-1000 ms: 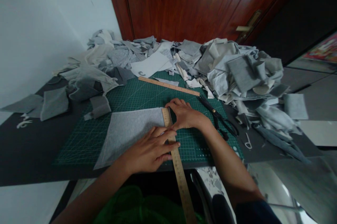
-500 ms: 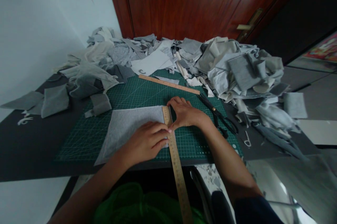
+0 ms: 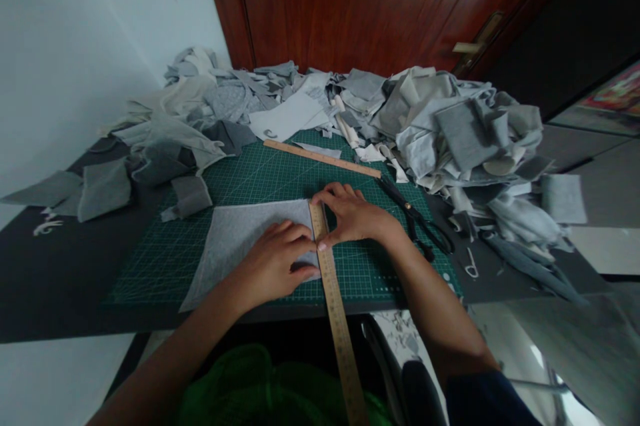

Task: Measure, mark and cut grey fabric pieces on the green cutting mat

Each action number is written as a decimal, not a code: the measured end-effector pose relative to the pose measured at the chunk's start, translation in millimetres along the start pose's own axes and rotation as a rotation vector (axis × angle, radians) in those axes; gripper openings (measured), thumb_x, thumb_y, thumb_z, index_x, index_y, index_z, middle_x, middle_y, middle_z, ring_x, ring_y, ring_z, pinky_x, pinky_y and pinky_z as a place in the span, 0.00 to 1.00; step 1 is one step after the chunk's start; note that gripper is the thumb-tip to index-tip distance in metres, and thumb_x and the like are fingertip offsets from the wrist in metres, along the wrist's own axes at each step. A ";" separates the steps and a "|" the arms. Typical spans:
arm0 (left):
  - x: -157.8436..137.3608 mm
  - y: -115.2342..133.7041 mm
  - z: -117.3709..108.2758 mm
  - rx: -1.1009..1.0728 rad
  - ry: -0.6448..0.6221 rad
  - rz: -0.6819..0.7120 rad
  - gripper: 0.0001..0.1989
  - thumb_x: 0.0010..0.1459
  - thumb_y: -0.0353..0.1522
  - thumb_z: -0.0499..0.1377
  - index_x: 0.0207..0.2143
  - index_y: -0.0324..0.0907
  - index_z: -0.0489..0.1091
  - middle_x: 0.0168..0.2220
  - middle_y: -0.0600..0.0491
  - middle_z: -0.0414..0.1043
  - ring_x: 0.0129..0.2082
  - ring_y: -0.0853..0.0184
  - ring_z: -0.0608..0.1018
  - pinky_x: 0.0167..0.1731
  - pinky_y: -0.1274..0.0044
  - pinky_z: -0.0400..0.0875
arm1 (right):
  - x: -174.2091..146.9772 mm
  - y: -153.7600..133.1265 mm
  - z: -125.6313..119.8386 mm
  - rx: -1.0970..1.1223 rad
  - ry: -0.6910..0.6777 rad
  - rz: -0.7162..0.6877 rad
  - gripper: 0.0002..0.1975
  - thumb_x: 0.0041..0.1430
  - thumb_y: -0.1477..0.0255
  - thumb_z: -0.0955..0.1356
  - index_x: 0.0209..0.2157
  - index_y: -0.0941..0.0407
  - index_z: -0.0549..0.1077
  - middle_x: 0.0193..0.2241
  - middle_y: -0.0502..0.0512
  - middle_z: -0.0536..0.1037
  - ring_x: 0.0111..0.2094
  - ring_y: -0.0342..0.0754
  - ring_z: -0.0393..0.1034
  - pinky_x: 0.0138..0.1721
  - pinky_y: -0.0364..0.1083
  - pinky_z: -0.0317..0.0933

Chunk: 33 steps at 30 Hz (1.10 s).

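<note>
A grey piece of cloth (image 3: 234,234) lies flat on the green cutting mat (image 3: 155,266). A wooden ruler (image 3: 334,299) lies along its right edge and runs past the table's front edge toward my body. My right hand (image 3: 354,216) holds the ruler's far end, forefinger near the tip and thumb lower on it. My left hand (image 3: 277,259) rests on the cloth, palm down, with its fingertips at the ruler's left edge and its thumb apart from the fingers.
Black scissors (image 3: 413,213) lie right of my right hand. A second wooden ruler (image 3: 323,158) crosses the mat farther back. Heaps of grey and white cloth scraps (image 3: 465,133) line the back of the dark table (image 3: 50,286). A small white hook-shaped item (image 3: 471,265) lies at the right.
My left thumb has spread away from its fingers and the left hand has shifted slightly left. My right thumb has slid a little along the ruler, which stays nearly in place.
</note>
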State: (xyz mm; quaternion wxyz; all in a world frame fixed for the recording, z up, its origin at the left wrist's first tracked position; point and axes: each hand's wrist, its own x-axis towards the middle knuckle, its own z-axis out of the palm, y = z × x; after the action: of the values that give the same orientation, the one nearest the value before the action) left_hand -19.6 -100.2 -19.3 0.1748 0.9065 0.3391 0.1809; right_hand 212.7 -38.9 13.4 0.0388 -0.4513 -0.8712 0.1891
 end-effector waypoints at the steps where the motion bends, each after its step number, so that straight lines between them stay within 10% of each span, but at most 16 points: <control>1: 0.1 0.2 -0.5 -0.002 -0.005 0.001 0.16 0.57 0.33 0.73 0.47 0.46 0.77 0.46 0.53 0.75 0.48 0.57 0.73 0.49 0.64 0.68 | 0.1 -0.3 0.2 -0.004 0.002 0.004 0.43 0.45 0.48 0.79 0.59 0.49 0.68 0.57 0.61 0.66 0.57 0.66 0.62 0.57 0.64 0.58; 13: -6.8 -0.7 7.6 -0.037 -0.030 0.148 0.24 0.67 0.28 0.63 0.62 0.53 0.69 0.50 0.51 0.71 0.52 0.59 0.69 0.52 0.67 0.67 | 1.4 -2.3 4.0 -0.071 0.001 0.015 0.46 0.49 0.49 0.77 0.66 0.48 0.64 0.60 0.63 0.65 0.57 0.68 0.62 0.58 0.65 0.58; 33: -5.5 -3.5 3.3 -0.176 -0.097 0.071 0.20 0.68 0.27 0.61 0.59 0.55 0.72 0.50 0.54 0.72 0.53 0.60 0.69 0.55 0.67 0.63 | 1.5 -1.5 4.0 -0.054 0.009 0.031 0.45 0.46 0.51 0.79 0.63 0.50 0.66 0.60 0.63 0.65 0.58 0.67 0.61 0.57 0.64 0.58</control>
State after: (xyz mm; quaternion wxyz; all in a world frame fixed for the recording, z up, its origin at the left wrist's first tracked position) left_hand -23.9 -102.1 -24.8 0.2633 0.9068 0.2807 0.1721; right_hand 209.7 -39.6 10.0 0.0274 -0.4667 -0.8687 0.1639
